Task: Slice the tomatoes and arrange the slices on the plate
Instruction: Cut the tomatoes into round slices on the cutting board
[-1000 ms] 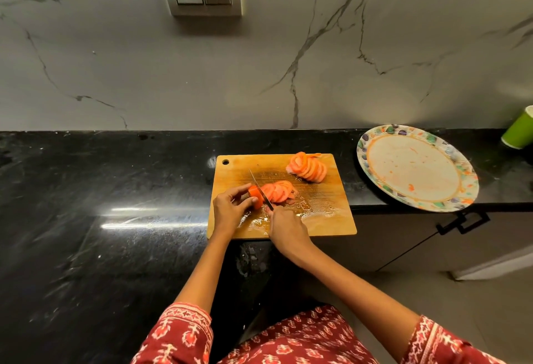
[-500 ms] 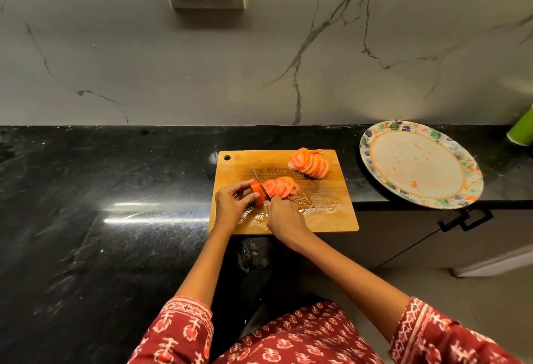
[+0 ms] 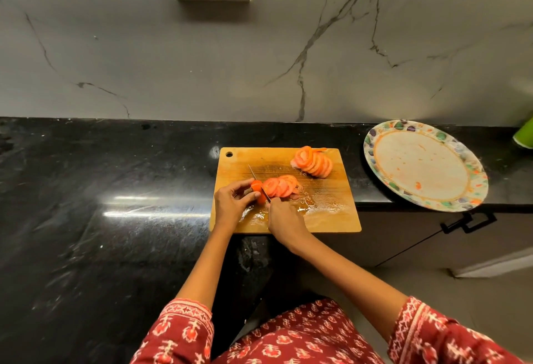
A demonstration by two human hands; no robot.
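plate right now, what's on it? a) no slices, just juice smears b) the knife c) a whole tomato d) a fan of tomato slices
a: the plate holds only orange smears, while both piles of tomato slices lie on the cutting board.

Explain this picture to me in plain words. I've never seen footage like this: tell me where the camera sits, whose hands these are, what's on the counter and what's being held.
There is no machine here. A person wears a wide-angle camera on the head, so this single view looks forward and down at their own arms.

On the black counter lies a wooden cutting board. The left hand pinches the tomato end piece that is left uncut. The right hand has its grip on a knife, whose blade is at that piece. Beside the blade lies a fan of cut slices; a second group of slices sits at the board's far right corner.

To the right, a patterned plate holds no slices yet, only juice smears. A green cup shows at the frame's edge.
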